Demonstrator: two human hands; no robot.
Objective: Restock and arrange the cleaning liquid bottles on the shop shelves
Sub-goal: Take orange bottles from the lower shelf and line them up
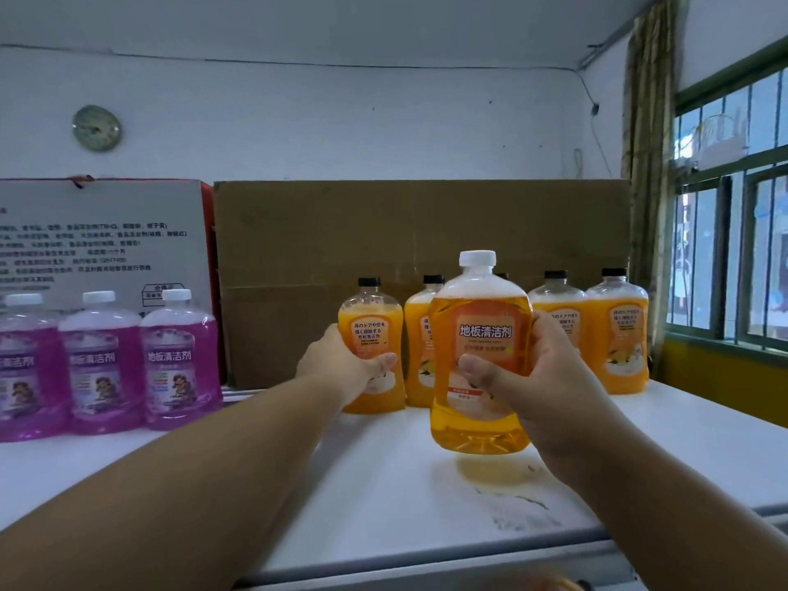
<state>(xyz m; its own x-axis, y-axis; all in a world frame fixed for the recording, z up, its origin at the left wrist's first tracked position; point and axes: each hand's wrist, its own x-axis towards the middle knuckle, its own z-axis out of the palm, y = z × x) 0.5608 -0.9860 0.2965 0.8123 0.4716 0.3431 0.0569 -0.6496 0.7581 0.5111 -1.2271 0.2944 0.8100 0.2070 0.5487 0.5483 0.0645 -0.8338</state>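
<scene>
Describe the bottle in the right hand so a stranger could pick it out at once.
Look at the white shelf in front of the brown cardboard sheet, where a row of orange bottles stands. The right hand holds one orange bottle in front of that row. It alone has a white cap; the others have black caps.

The leftmost purple bottle (19, 368) and the grey box (100, 236) run off the left edge. The white-capped bottle (479, 356) hides most of a black-capped bottle (503, 276) behind it. The box's print is too blurred to read.
</scene>
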